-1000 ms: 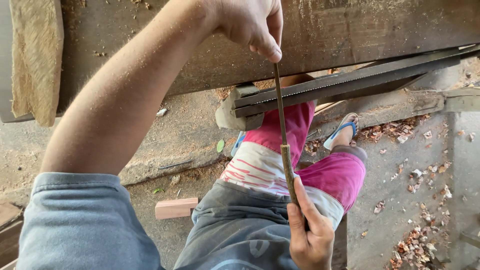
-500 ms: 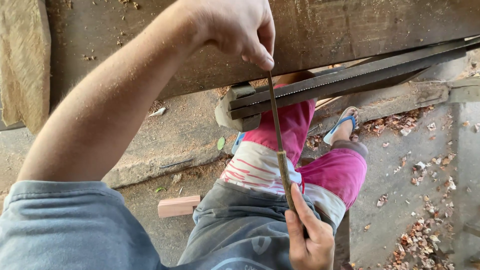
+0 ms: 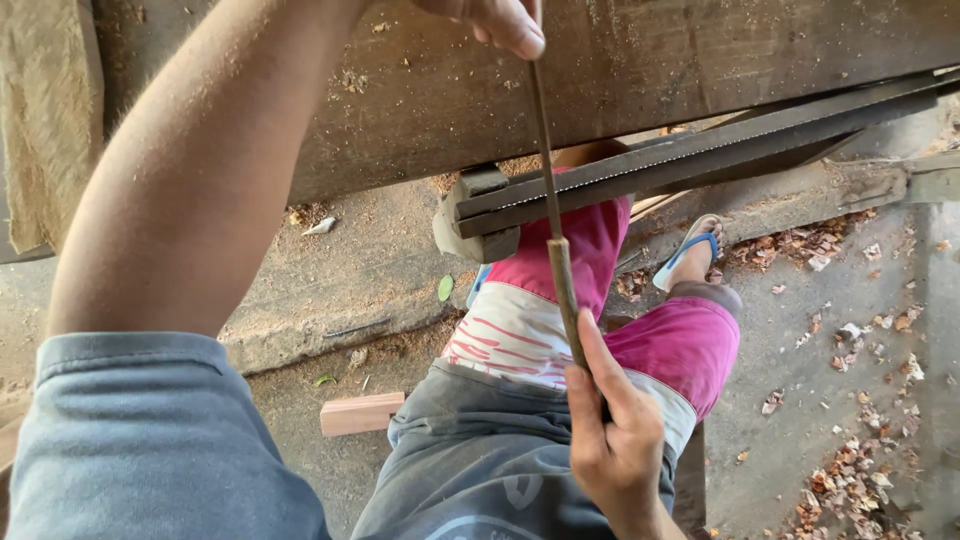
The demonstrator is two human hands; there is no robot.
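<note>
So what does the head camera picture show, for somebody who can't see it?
Two hands hold a thin file across a long toothed saw blade: the left hand pinches its far tip, the right hand grips its handle. Below are pink shorts, a sandal and a small wood block on the dusty ground.

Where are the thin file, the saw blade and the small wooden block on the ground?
thin file [image 3: 548,190], head view, on its dark metal shaft.
saw blade [image 3: 700,152], head view, on its toothed edge.
small wooden block [image 3: 360,413], head view, on its top face.
</note>
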